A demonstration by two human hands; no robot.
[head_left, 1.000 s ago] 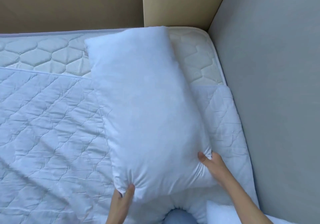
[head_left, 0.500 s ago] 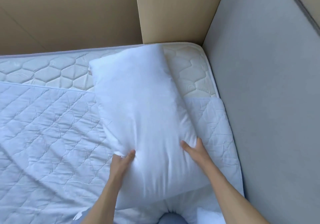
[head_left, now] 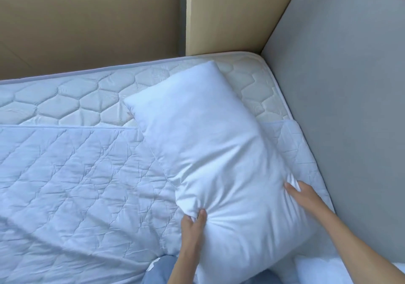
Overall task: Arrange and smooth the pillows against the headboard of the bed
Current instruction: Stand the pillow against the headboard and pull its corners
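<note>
A plump white pillow (head_left: 210,152) lies at an angle on the bed, its far corner pointing at the mattress corner near the grey padded headboard (head_left: 346,86) on the right. My left hand (head_left: 192,229) pinches a bunch of fabric on the pillow's left side. My right hand (head_left: 304,196) grips its right edge, where the cover puckers. A second white pillow (head_left: 317,272) shows partly at the bottom right under my right forearm.
A quilted white bedspread (head_left: 76,185) covers most of the mattress (head_left: 87,95), whose hexagon-stitched top strip lies bare along the tan wall (head_left: 87,20). Blue fabric (head_left: 160,270) sits at the bottom edge between my arms.
Both hands have shifted their hold from the pillow's near end to its sides. The pillow has swung so that its far end points more toward the mattress corner by the headboard.
</note>
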